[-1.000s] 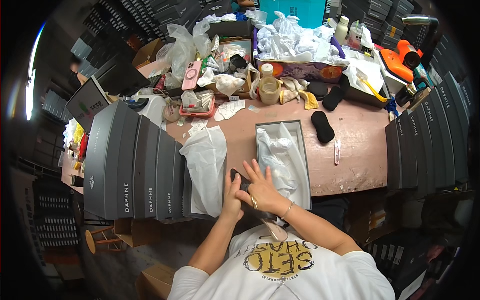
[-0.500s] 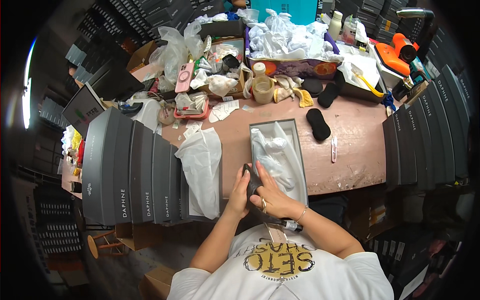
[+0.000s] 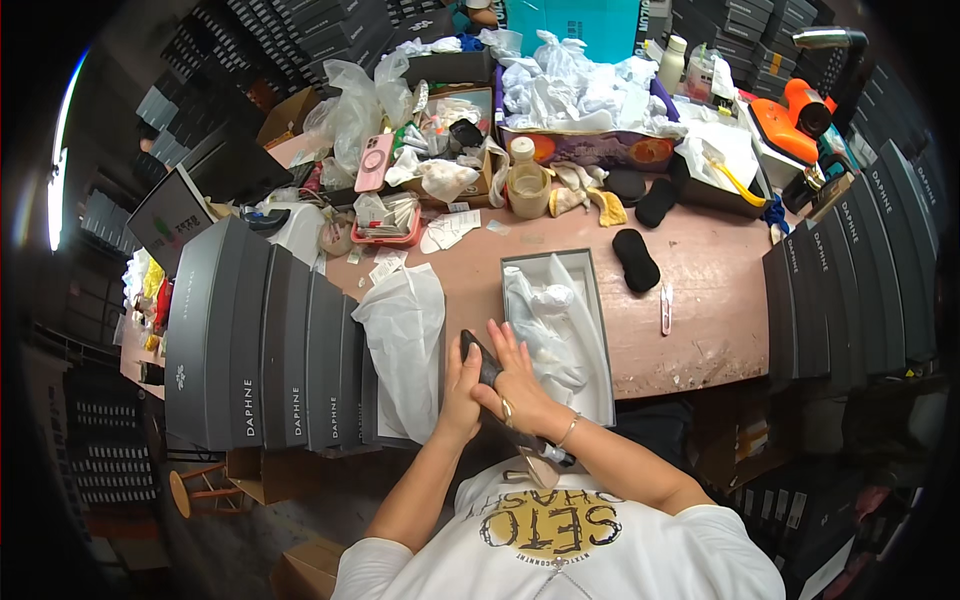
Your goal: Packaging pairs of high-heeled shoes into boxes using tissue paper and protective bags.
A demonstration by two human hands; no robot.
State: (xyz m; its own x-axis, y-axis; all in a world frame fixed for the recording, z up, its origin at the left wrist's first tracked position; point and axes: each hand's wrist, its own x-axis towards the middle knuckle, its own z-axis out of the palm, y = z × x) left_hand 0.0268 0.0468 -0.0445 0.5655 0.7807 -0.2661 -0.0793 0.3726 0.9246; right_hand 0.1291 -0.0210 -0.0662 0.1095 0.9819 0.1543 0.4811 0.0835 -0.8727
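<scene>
A dark, pointed shoe (image 3: pixel 489 371) is held between my two hands above the table's front edge, its toe toward the far left. My left hand (image 3: pixel 461 396) grips its left side, the fingers lying along it. My right hand (image 3: pixel 522 392) presses on it from the right, thumb across the top and the other fingers stretched forward. Part of the shoe is hidden under my right hand and wrist. A beige piece with a thin heel-like end (image 3: pixel 538 468) shows below, against my shirt; whether it joins the shoe I cannot tell. Just beyond my right hand lies an open shoebox (image 3: pixel 606 360) with white tissue paper (image 3: pixel 545 330).
Grey shoeboxes stand in rows at left (image 3: pixel 215 340) and right (image 3: pixel 815 290). White paper (image 3: pixel 402 320) lies beside the left row. Black pads (image 3: pixel 636 260), a pink-handled cutter (image 3: pixel 667 308), a jar (image 3: pixel 528 185) and a purple carton (image 3: pixel 590 148) of crumpled paper are farther back.
Both hands and the shoe have shifted a little left, and the shoe has tilted further left at its toe. My right fingers are straighter. More of the beige piece now shows.
</scene>
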